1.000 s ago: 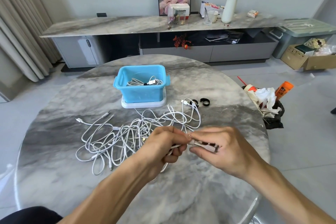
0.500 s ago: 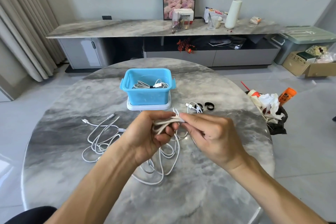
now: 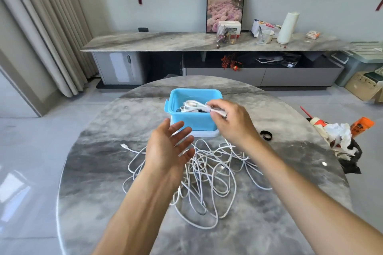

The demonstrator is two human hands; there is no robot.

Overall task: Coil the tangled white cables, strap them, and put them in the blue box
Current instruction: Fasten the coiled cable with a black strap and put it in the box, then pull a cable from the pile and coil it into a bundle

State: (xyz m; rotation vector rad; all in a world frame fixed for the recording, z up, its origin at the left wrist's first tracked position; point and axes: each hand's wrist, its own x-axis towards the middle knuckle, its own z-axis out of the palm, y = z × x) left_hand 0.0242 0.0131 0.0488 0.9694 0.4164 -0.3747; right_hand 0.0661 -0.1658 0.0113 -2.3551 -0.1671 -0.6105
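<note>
Above the blue box (image 3: 187,122) at mid-frame, my right hand (image 3: 232,122) is pinching a coiled white cable bundle (image 3: 195,105) over the opening. My left hand (image 3: 167,149) is hovering below it, released, palm up and fingers spread. Lower in the frame, the tangled cables (image 3: 209,174) are lying on the table (image 3: 93,182), with a black strap (image 3: 266,135) at right.

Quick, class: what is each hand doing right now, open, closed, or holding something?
Left hand: open, fingers spread, holding nothing.
Right hand: pinching a coiled white cable bundle over the blue plastic box.
</note>
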